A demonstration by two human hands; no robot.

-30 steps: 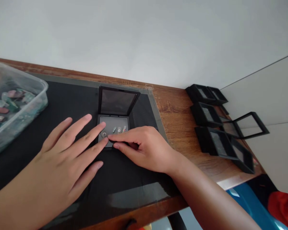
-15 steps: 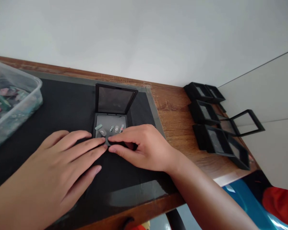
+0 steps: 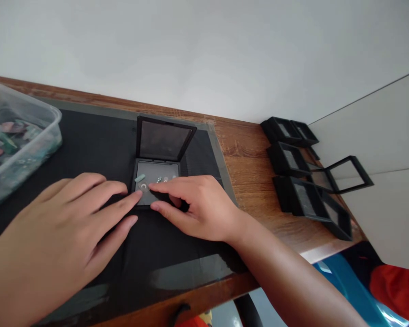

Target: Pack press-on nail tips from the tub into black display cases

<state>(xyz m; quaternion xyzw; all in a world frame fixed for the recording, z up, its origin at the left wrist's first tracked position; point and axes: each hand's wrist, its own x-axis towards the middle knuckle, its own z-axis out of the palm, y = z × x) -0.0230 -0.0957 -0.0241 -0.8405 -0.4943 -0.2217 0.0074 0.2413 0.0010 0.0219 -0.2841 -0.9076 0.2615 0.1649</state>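
Simply, square black case [image 3: 157, 159], slim pale-green piece [image 3: 140, 178]

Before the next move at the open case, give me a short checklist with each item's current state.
1. Lid up and out of the way: ok, it leans open at the back of the black case.
2. Left hand touching the ring-marked piece: cannot tell, a fingertip is right at its edge.
3. Right hand not pinching anything: ok, index finger and thumb are apart.
4. All small pieces in full view: not ok, the right hand partly blocks those on the case's right side.
5. Pieces parallel: not ok, the pale green piece lies slanted.
6. Clear container apart from the case: ok, it stands off to the left.
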